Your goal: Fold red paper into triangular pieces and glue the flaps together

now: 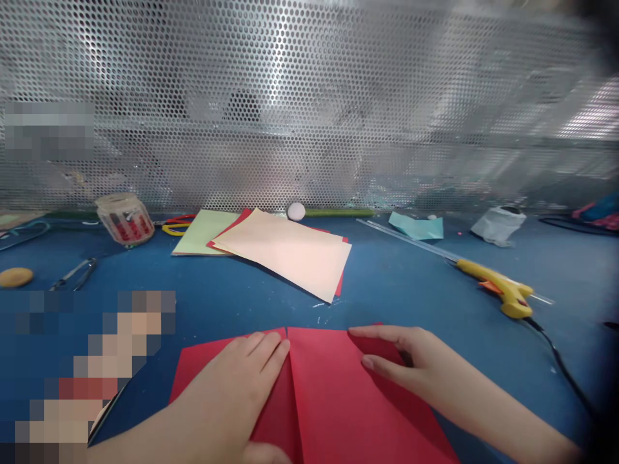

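The folded paper [329, 399] lies before the paper stack [285, 251], the glue gun [503, 290] to its right.

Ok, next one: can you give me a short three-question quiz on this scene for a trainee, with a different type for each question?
1. True or false: the left hand lies flat on the red paper.
2. Multiple choice: which tool lies on the table, off to the right of the right hand? A) a stapler B) a yellow glue gun C) a hammer
3. Short answer: what colour is the table top?

Key: 1 true; 2 B; 3 blue.
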{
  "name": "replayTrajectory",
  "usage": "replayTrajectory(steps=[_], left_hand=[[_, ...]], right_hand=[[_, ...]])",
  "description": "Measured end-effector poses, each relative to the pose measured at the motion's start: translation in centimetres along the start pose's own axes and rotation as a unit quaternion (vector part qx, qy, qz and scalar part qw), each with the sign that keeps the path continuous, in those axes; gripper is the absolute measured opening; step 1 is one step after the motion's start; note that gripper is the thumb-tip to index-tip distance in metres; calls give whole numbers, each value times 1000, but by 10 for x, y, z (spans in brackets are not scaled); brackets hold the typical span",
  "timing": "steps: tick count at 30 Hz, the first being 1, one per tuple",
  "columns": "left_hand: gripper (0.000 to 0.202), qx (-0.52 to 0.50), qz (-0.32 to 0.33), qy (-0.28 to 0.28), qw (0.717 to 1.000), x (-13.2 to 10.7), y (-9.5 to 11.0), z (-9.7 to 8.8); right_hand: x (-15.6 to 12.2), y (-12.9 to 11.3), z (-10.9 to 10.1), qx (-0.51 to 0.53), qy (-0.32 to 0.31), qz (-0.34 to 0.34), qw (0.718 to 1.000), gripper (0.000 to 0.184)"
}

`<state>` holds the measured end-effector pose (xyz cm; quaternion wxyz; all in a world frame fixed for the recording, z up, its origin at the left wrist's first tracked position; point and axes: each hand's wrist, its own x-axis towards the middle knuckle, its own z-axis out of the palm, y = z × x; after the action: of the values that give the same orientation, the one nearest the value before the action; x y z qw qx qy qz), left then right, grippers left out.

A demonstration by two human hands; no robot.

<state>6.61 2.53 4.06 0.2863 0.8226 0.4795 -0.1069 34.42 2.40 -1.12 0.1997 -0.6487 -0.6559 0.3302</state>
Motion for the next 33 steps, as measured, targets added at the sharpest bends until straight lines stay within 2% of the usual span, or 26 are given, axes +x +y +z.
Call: replayTrajectory(steps=[4, 12, 15, 19, 25, 27, 30, 33], left_hand=[[96, 14, 20, 6, 1000, 2, -6, 6], [93, 54, 72, 47, 995, 17, -28, 49], [92, 74, 88, 36, 993, 19, -32, 55], [88, 96, 91, 4, 991, 15, -26, 45], [76, 86, 48, -53, 994, -3, 3, 10], [87, 61, 30, -56, 996, -7, 5, 1], [101, 20, -16, -28, 999, -9, -2, -6], [103, -1, -34, -22, 999, -9, -8, -7]], right_hand=[[-2, -1, 0, 7, 3, 0, 1000, 48], [-6, 5, -3, 17, 15, 9, 1000, 46], [-7, 8, -3, 14, 17, 13, 1000, 46], [-10, 8, -3, 12, 17, 18, 1000, 47], [-13, 7, -4, 19, 22, 29, 999, 47], [-13, 8, -4, 29, 23, 29, 999, 46], [-12, 9, -1, 51, 12, 25, 998, 44], [-10, 10, 1, 65, 2, 22, 998, 44]])
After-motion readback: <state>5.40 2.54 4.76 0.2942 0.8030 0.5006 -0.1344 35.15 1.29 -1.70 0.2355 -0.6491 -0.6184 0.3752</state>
